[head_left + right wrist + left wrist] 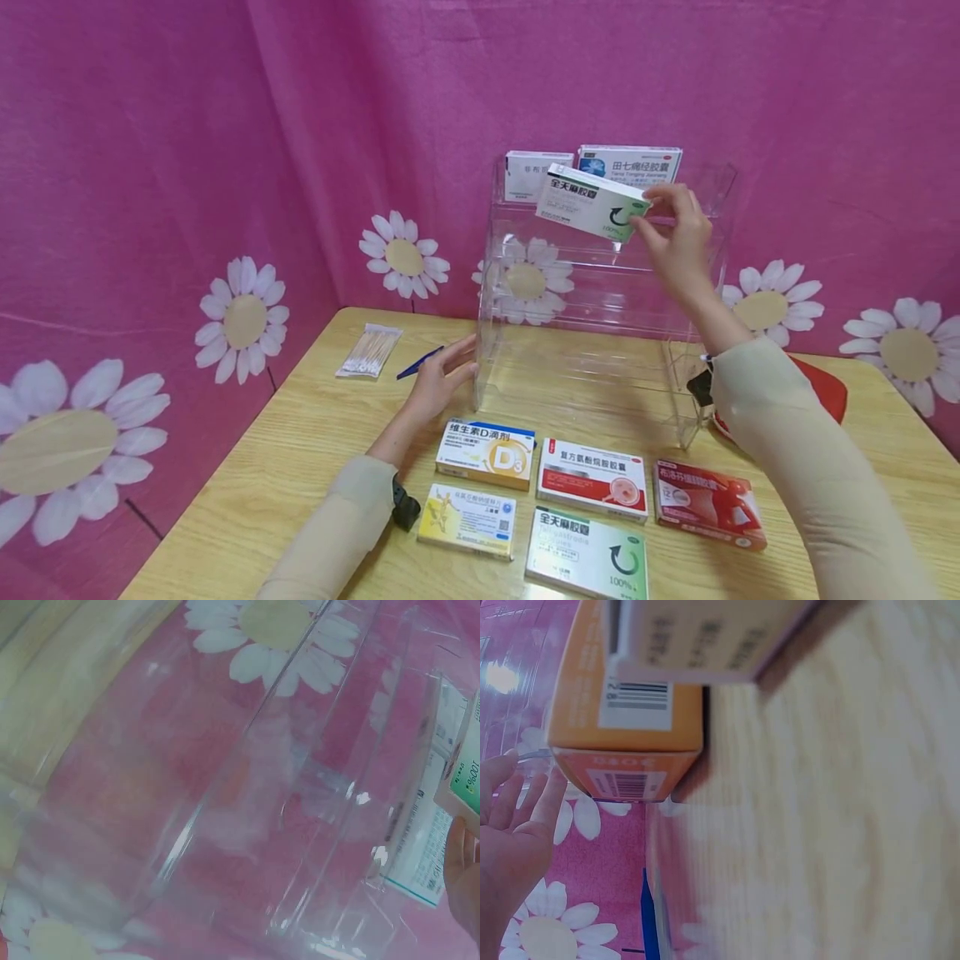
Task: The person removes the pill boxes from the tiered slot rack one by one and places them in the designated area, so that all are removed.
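My right hand (681, 237) pinches a white-and-green medicine box (588, 204) by its right end, slightly tilted. It is held up before the top of a clear acrylic display rack (592, 321). Behind it, two white medicine boxes stand on the top tier: a smaller one (525, 177) at left and one with a blue picture (630, 160) at right. The right wrist view catches the held box (466, 769) at its edge, close to those boxes. My left hand (442, 379) is at the rack's lower left side, fingers extended, fingertips right at its panel; its palm shows in the left wrist view.
On the wooden table before the rack lie several medicine boxes: orange-and-white (486, 454), yellow-and-white (467, 521), red-and-white (592, 479), red (708, 504) and white-and-green (585, 554). Cotton swabs (370, 350) and a blue item (418, 362) lie left; a red pouch (825, 392) lies right.
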Motion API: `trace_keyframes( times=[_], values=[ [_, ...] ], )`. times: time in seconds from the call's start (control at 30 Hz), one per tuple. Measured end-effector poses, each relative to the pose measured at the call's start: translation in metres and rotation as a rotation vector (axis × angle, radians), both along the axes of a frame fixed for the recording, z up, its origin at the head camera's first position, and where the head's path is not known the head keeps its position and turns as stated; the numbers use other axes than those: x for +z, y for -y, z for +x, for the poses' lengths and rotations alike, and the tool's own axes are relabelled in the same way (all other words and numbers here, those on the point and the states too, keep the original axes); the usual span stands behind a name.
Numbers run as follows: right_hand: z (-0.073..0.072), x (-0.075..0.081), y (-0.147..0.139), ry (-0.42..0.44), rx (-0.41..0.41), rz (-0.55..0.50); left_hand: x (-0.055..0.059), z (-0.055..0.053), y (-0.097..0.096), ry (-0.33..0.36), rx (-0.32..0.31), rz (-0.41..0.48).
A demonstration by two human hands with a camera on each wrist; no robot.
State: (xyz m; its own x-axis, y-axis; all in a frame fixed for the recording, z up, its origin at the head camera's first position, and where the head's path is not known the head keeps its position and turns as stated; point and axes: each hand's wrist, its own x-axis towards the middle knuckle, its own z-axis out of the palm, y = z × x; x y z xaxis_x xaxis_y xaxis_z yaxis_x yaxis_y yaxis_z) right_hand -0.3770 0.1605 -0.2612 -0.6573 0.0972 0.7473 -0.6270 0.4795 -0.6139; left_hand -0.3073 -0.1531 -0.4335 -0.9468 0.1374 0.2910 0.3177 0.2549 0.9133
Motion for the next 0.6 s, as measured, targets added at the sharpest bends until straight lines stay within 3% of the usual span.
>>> trace_keyframes(
  times=[0.27,0.6],
  values=[
    [0.032,-0.008,-0.028,0.045,0.058,0.019,0.001,0.001,0.0,0.0,0.007,0.0],
    [0.079,-0.034,-0.072,0.038,0.118,0.083,0.001,0.002,-0.001,-0.007,-0.008,0.009]
  ],
)
